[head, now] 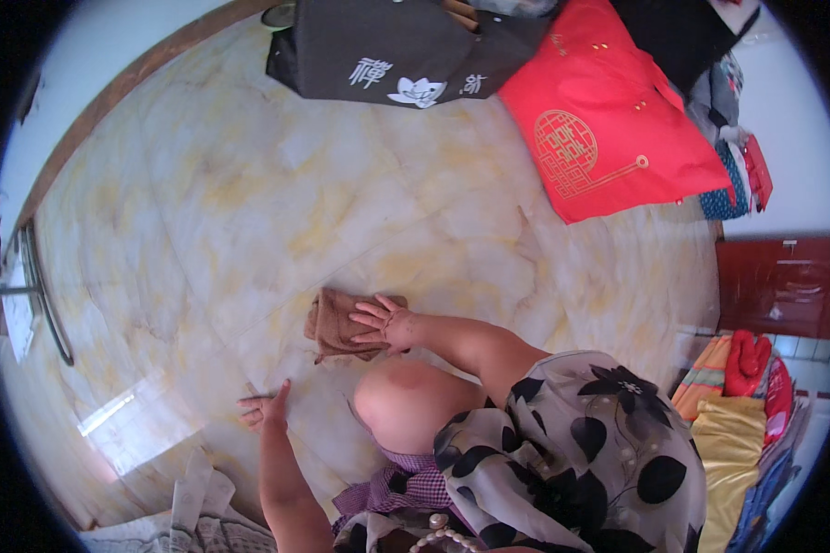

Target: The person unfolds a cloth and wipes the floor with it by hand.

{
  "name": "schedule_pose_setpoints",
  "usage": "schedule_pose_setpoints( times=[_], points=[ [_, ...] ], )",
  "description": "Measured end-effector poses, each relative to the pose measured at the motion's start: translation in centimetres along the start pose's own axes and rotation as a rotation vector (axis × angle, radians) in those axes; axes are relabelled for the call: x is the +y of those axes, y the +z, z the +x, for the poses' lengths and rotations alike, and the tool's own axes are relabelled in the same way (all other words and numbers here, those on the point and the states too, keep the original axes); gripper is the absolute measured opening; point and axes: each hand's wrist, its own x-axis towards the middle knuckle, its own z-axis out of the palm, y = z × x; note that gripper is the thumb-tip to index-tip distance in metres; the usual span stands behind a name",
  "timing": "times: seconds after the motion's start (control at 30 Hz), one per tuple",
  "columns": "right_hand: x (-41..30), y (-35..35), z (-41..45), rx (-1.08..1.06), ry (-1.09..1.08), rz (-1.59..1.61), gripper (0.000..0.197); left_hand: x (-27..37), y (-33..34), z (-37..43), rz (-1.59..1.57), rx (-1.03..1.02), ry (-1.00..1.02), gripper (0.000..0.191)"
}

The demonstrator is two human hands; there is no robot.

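A folded brown cloth (332, 325) lies on the glossy marbled tile floor (249, 228) in front of my bent knee. My right hand (384, 325) rests flat on the cloth's right part, fingers spread and pointing left. The cloth's left part is uncovered. Lower and to the left, my left hand (266, 409) holds nothing; its thumb and fingers are apart. It is at or just above the tiles, and I cannot tell whether it touches them.
A black bag with white print (346, 52) and a red bag with gold print (609, 131) stand at the far side. Stacked clothes (726, 435) are at the right, beside a dark red panel (775, 287). A metal frame (45, 304) stands left; patterned fabric (207, 504) lies at the lower left.
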Motion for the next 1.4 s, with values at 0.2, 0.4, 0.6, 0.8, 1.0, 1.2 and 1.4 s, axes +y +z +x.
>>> schedule_pose_setpoints(
  times=[0.2, 0.4, 0.6, 0.8, 1.0, 1.2, 1.4],
  points=[
    [0.5, -0.3, 1.5, 0.072, -0.016, 0.03, 0.084, 0.4, -2.3, 1.0, -0.176, -0.021, 0.081, 0.128],
    [0.0, 0.2, 4.5, 0.162, -0.009, 0.053, 0.086, -4.4, -7.0, 4.5, -0.066, -0.043, 0.698, 0.08],
    [-1.3, 2.4, 10.1, 0.222, 0.018, -0.064, 0.075, -4.0, -12.6, -1.6, 0.594, -0.062, 1.141, 0.009],
    [0.8, 7.5, 13.6, 1.055, -0.123, 0.001, 0.054, -1.5, -11.1, -5.4, 0.49, -0.192, 1.058, 0.009],
    [-0.7, 4.1, 13.4, 0.948, -0.09, -0.108, 0.064, -4.5, -9.1, 3.7, 0.705, -0.049, 1.452, 0.013],
    [0.2, 3.6, 10.7, 0.742, -0.078, -0.021, 0.074, -2.5, -5.0, 8.5, 0.938, -0.038, 1.039, 0.028],
    [-1.0, 3.1, 8.4, 0.397, -0.031, 0.034, 0.082, -2.1, -6.6, -2.0, 0.575, -0.18, 1.095, 0.019]
  ],
)
